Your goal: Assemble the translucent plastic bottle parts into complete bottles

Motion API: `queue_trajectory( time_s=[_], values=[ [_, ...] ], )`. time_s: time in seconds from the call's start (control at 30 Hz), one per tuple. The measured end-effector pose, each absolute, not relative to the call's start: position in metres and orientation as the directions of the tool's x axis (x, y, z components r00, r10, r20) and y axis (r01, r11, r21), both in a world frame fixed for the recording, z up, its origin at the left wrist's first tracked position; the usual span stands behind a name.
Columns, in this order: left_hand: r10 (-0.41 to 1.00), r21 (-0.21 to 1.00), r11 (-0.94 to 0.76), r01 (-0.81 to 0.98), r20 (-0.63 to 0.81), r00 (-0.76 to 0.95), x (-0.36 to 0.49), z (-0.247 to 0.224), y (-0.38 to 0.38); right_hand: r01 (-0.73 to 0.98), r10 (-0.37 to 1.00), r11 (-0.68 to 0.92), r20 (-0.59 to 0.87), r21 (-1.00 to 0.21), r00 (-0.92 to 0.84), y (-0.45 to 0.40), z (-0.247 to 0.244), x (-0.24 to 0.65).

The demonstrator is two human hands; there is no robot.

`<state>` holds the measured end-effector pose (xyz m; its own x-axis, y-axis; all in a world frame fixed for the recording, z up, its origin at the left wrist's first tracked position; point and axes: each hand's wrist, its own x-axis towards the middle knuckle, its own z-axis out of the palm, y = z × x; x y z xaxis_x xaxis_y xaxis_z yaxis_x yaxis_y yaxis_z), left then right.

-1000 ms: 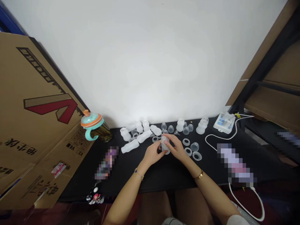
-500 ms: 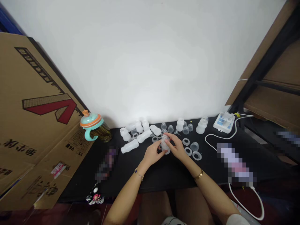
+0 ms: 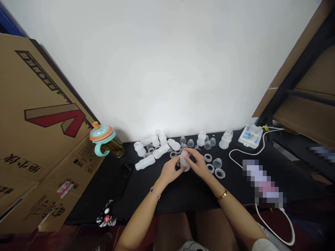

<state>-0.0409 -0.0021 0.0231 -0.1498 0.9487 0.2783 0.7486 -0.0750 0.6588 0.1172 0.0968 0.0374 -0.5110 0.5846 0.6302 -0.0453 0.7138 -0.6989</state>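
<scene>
A small white baby bottle point(image 3: 185, 164) with a clear domed cap on top stands upright between my hands over the black table. My left hand point(image 3: 170, 170) is closed round its lower left side. From the right, my right hand point(image 3: 196, 164) grips its upper part, fingers round the cap. Just right of my right hand lie translucent screw rings point(image 3: 220, 173) and a clear dome cap point(image 3: 217, 162). Behind my hands are several more clear caps point(image 3: 190, 143) and an upright open bottle point(image 3: 201, 138). White bottles point(image 3: 145, 162), some lying and some upright, cluster to the left.
A capped bottle point(image 3: 225, 139) stands at the back right, beside a white plastic case point(image 3: 250, 136) and a white cable point(image 3: 246, 152). At left are a lidded pitcher point(image 3: 107, 143), a black phone point(image 3: 121, 183) with a charm point(image 3: 106, 219), and a large cardboard box point(image 3: 44, 132).
Almost nothing differs. Both hands keep their hold on the bottle at the same place, and the view has shifted very slightly.
</scene>
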Motion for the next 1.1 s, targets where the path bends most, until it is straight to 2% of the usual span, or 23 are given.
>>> queue_trajectory(
  time_s=[1.1],
  values=[
    [0.948,0.619,-0.073,0.782,0.287,-0.139,-0.0406,0.0245,-0.0035,-0.055,0.609,0.687,0.616,-0.724,-0.5,0.0984,0.0374,0.1154]
  ],
)
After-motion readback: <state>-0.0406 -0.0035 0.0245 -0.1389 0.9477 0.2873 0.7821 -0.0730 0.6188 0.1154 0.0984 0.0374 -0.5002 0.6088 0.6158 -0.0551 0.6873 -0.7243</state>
